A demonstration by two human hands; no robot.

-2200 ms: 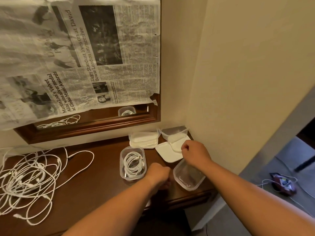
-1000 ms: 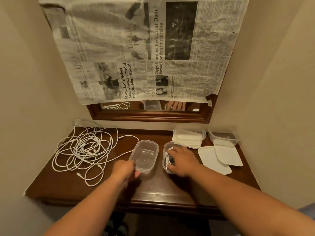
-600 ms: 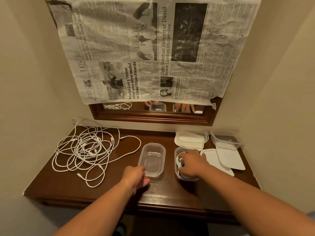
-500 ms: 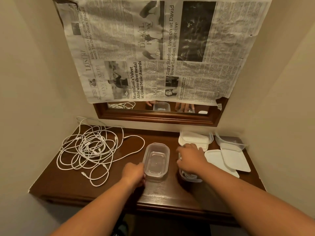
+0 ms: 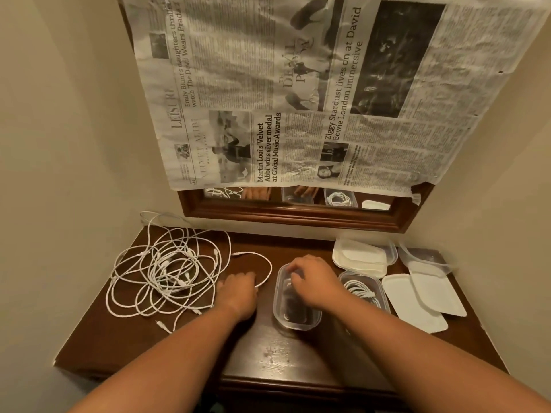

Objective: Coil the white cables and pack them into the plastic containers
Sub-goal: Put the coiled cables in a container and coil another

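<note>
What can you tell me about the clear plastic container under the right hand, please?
The container is a clear plastic tub, rectangular with rounded corners, lidless and upright on the dark wooden table. It looks empty, the wood showing through. The right hand lies over its far half, fingers curled at the far rim. A like tub holding a coiled white cable stands to its right.

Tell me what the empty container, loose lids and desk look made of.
Empty container: clear glossy plastic; the dark desk shows through. Loose lids: opaque white, matte, probably plastic. Desk: dark wood or veneer, polished, with glare near its front edge.
</note>
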